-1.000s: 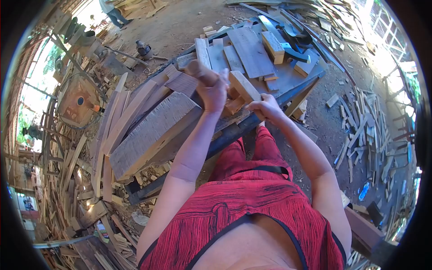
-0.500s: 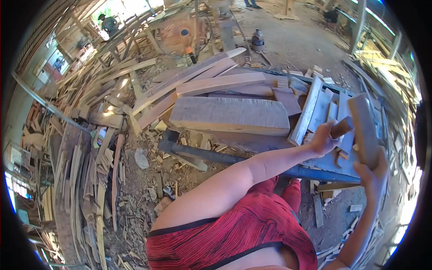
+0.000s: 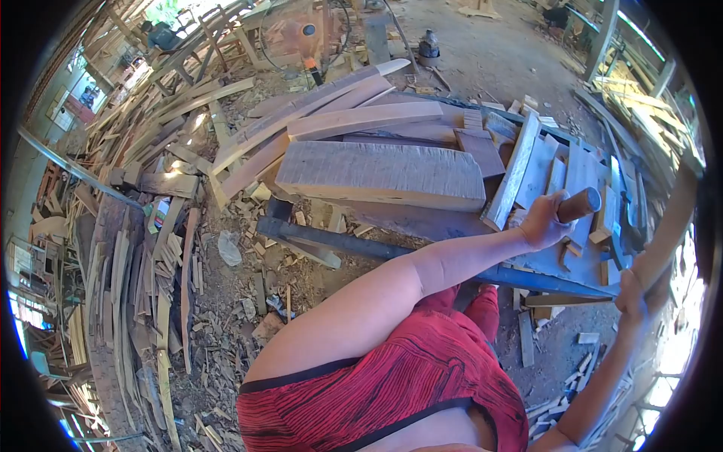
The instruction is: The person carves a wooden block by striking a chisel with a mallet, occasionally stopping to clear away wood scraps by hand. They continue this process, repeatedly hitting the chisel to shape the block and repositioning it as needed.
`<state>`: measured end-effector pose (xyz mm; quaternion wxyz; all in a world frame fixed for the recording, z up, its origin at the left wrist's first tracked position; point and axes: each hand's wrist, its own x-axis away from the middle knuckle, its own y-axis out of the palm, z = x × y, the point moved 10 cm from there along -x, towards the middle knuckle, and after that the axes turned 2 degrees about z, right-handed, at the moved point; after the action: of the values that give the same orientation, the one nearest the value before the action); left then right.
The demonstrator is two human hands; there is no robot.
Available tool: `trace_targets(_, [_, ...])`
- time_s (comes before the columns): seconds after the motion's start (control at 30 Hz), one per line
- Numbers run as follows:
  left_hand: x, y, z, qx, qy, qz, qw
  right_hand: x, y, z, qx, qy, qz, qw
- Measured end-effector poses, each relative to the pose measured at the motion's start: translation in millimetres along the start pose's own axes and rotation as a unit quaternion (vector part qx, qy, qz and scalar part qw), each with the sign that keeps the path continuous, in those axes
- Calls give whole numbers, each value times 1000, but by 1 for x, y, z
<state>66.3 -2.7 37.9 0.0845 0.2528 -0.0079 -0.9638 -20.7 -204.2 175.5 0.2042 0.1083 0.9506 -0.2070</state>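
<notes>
The person's left hand (image 3: 546, 220) is clenched around a short, round, reddish-brown wooden cylinder (image 3: 579, 205), whose blunt end points to the right of the view, above the counter (image 3: 553, 280) with its blue edge. The right hand (image 3: 634, 294), slightly blurred, grasps the lower end of a long, flat brown wooden piece (image 3: 670, 226), which slants up and away at the right of the view, beside the counter. The cylinder and this piece are apart.

Near the left hand, a narrow, pale grey board (image 3: 512, 172) lies slantwise, with flat greyish-brown boards (image 3: 578, 175) and small wooden blocks beyond it. A thin, curved, bluish strip (image 3: 617, 215) stands out among the pieces nearest the right hand; what it is cannot be told. To the left of the narrow board lies a thick, rectangular timber block (image 3: 380, 172) with a rough grey top, and behind it a slightly curved light-brown plank (image 3: 365, 120). Scraps of wood and a crumpled clear plastic bag (image 3: 229, 248) lie on the brown dirt floor (image 3: 497, 64).
</notes>
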Motion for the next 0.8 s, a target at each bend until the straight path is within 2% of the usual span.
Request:
trace_targets(0.03, [-1, 0, 0, -5, 1, -2, 1000, 4, 9, 4, 5, 1, 3, 1000])
trace_targets(0.1, [1, 1, -1, -11, 1, -10, 1000, 13, 45, 23, 143, 77, -88, 983])
trace_targets(0.13, [3, -1, 1, -20, -3, -6, 1000, 13, 56, 32, 87, 98, -157, 979])
trace_targets(0.23, [2, -4, 4, -33, 9, 7, 999, 6, 31, 11, 69, 103, -94, 988])
trace_targets(0.27, [3, -4, 4, -33, 17, 4, 999, 8, 27, -10, -16, 55, -54, 997])
trace_targets(0.3, [3, -3, 4, -34, 27, 2, 999, 11, 29, -8, -10, 60, -50, 997])
trace_targets(0.37, [2, -1, 1, -18, 22, 6, 1000, 17, 26, 0, -111, 25, 24, 993])
trace_targets(0.4, [1, -2, -2, -8, 18, 14, 1000, 18, 40, 34, -46, 79, -43, 995])
trace_targets(0.43, [0, -1, -8, -3, 19, 10, 1000, 20, 44, 40, -42, 80, -37, 995])
trace_targets(0.5, [0, 4, -28, 126, -42, -3, 991, 26, 75, 43, -62, 76, -150, 984])
trace_targets(0.53, [1, -1, -15, 196, -81, -24, 977, 23, 74, 47, -55, 78, -142, 985])
trace_targets(0.57, [0, -12, -13, 114, -62, -33, 991, 22, 70, 55, -43, 102, -127, 986])
trace_targets(0.6, [2, -14, -29, 184, -84, -23, 979, 23, 67, 66, -31, 128, -111, 985])
trace_targets(0.67, [-2, -30, -38, 212, -83, -22, 974, 29, 74, 106, -59, 140, -62, 986])
trace_targets(0.7, [-1, -42, -40, 164, -113, 9, 980, 36, 81, 139, -24, 176, -78, 981])
trace_targets(0.73, [-4, -42, -41, 240, -81, -31, 967, 45, 91, 160, -30, 190, -71, 979])
trace_targets(0.77, [-5, -46, -42, 265, -85, -48, 959, 55, 103, 193, -45, 216, -81, 972])
trace_targets(0.8, [-5, -49, -42, 288, -89, -65, 951, 68, 113, 208, -21, 276, -115, 954])
